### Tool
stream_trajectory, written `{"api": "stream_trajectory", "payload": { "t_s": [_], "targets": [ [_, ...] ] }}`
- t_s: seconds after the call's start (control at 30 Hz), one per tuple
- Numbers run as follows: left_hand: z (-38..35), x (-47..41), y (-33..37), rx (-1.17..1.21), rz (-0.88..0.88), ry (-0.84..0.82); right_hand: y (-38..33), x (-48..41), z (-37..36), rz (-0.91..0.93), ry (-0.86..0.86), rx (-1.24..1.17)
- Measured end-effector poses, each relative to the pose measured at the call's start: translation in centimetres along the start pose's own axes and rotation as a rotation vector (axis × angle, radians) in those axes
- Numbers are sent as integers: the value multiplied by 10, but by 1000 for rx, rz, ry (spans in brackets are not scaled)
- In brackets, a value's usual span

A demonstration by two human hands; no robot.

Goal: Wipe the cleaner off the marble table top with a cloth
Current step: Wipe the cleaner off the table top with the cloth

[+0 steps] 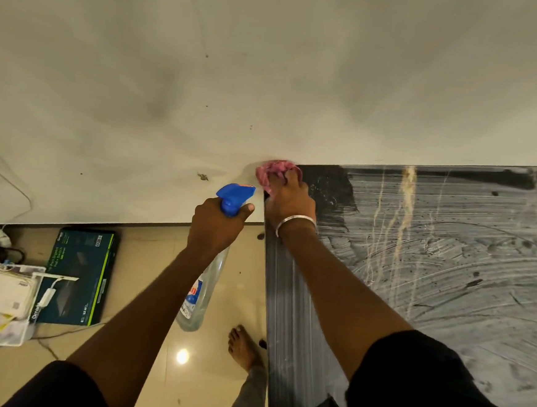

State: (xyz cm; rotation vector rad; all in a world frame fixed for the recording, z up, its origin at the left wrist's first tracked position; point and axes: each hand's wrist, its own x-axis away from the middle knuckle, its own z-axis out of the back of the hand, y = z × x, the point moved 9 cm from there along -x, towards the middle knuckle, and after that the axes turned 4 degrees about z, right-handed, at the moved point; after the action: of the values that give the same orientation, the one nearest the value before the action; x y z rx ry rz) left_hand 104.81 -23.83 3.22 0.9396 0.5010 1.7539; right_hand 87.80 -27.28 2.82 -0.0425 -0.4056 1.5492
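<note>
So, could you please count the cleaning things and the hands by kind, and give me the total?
Cloths: 1, the pink cloth bunched at the far left corner of the marble table top.
Spray bottles: 1, the spray bottle with a blue trigger head.
Hands: 2, the right hand on the cloth and the left hand with its grip around the bottle neck.
Total: 4.

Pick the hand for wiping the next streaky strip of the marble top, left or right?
Right. The right hand already presses the pink cloth on the marble top at its far corner, beside the cleaner film. The left hand is occupied, its grip around the spray bottle over the floor.
</note>
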Motion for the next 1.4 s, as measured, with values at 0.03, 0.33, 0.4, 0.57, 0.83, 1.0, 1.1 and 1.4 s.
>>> {"api": "stream_trajectory", "payload": {
  "t_s": [0.03,0.33,0.4,0.57,0.83,1.0,1.1,1.4],
  "targets": [
    [0,0,3,2,-14,-6,23,2,7,-47,26,-5],
    [-9,9,9,24,-39,-14,140,32,39,-428,167,22],
    [-8,15,5,24,-28,-13,102,33,28,-371,147,18],
    [5,31,-2,-24,-9,35,-10,36,-15,-101,42,-43],
    [8,43,-2,-9,-17,17,54,52,7,-81,50,-37],
    [0,47,4,3,-18,-1,147,75,32,-324,179,-56],
    [-2,51,4,3,-14,-12,127,74,25,-385,164,-42],
    [21,67,-10,-33,1,46,-29,70,-30,-21,-35,-46]
  ]
}}
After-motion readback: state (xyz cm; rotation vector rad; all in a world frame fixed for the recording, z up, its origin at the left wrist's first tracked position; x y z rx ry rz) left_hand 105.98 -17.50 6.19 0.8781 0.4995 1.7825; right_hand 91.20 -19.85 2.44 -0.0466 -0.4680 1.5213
